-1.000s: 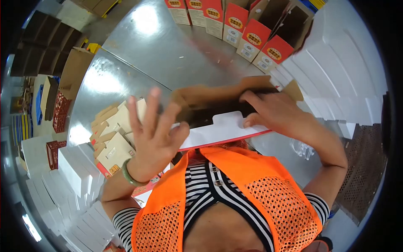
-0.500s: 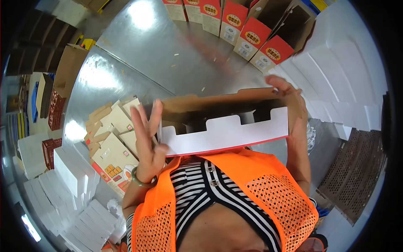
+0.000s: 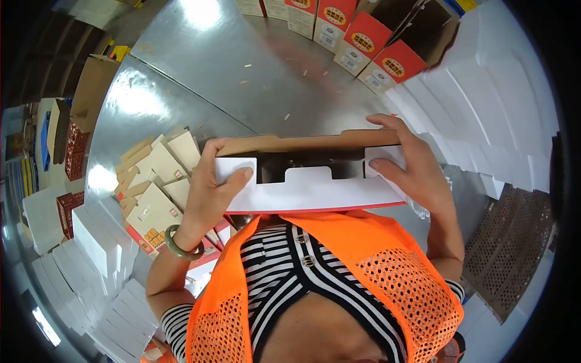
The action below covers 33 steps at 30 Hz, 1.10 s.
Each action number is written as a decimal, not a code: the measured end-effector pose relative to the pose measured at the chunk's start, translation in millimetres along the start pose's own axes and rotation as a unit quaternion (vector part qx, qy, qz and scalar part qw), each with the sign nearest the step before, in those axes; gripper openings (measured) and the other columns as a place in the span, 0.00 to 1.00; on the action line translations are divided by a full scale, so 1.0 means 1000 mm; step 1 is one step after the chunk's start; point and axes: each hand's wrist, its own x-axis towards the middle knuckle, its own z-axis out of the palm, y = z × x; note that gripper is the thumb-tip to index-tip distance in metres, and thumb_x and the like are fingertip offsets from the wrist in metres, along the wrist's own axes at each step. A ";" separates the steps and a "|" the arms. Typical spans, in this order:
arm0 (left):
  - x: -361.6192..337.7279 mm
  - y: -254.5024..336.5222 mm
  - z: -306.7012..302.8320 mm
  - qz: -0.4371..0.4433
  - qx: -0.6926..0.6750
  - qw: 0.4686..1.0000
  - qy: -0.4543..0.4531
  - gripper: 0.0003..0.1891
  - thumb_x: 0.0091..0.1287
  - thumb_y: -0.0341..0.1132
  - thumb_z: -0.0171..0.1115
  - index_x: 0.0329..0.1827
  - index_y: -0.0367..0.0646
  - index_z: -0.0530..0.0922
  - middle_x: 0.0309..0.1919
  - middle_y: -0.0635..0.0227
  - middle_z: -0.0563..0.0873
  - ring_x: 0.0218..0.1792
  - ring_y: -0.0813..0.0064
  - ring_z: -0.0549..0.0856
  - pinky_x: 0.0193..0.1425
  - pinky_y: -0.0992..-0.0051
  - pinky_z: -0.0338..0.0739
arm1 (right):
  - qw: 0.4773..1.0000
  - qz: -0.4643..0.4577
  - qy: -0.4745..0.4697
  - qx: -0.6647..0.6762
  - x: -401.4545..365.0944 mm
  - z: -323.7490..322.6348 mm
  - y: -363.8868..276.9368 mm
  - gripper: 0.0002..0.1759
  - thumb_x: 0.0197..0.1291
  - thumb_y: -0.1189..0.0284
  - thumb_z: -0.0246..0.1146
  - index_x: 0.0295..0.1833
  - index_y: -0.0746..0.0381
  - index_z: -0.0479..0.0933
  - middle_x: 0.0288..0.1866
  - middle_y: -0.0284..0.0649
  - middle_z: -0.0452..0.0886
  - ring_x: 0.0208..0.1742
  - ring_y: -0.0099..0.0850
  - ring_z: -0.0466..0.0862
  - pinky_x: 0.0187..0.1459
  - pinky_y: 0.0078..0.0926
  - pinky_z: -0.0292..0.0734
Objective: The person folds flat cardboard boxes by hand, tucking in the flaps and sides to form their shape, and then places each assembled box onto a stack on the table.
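Gripping the half-folded carton (image 3: 302, 144) at both ends, chest-high above the counter (image 3: 242, 78), the left hand (image 3: 209, 184) and right hand (image 3: 417, 172) might have creased its white flap (image 3: 315, 193) through uneven thumb pressure.

No text reads clearly. Red boxes (image 3: 363, 43) along the far edge of the table (image 3: 200, 72) each carry a yellow oval emblem with dark characters, too small to read. Below it sits a white label with barcode-like print, illegible. Flat cartons (image 3: 151, 209) at the table's left edge bear orange print and small marks, also illegible. The held carton (image 3: 315, 195) shows plain white and brown card.
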 end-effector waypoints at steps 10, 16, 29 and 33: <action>0.015 0.008 0.006 0.337 0.161 0.921 0.111 0.19 0.58 0.32 0.75 0.50 0.37 0.79 0.48 0.58 0.85 0.58 0.51 0.84 0.63 0.58 0.76 | 0.990 -0.094 -0.007 0.107 0.012 0.004 0.014 0.30 0.58 0.70 0.70 0.68 0.58 0.76 0.67 0.44 0.76 0.66 0.39 0.77 0.65 0.35 0.72; 0.025 0.012 -0.005 0.470 0.283 0.835 -0.033 0.19 0.55 0.37 0.78 0.46 0.39 0.81 0.60 0.53 0.80 0.65 0.43 0.79 0.69 0.49 0.70 | 0.988 -0.125 -0.026 0.089 0.018 0.005 0.013 0.15 0.57 0.66 0.74 0.49 0.59 0.85 0.62 0.43 0.75 0.68 0.38 0.71 0.67 0.40 0.68; 0.030 0.043 0.011 0.202 0.440 0.873 -0.057 0.21 0.62 0.42 0.73 0.52 0.44 0.74 0.46 0.62 0.82 0.46 0.53 0.80 0.51 0.59 0.75 | 0.966 -0.132 -0.049 -0.216 0.035 0.012 -0.002 0.23 0.60 0.68 0.67 0.61 0.57 0.74 0.49 0.41 0.77 0.53 0.42 0.78 0.50 0.42 0.75; 0.028 0.038 0.013 0.217 0.492 0.842 -0.040 0.20 0.61 0.41 0.73 0.49 0.45 0.74 0.41 0.65 0.82 0.42 0.55 0.80 0.49 0.59 0.75 | 0.958 -0.128 -0.071 -0.246 0.041 0.014 -0.003 0.23 0.61 0.69 0.67 0.62 0.58 0.73 0.49 0.41 0.77 0.53 0.42 0.78 0.52 0.42 0.74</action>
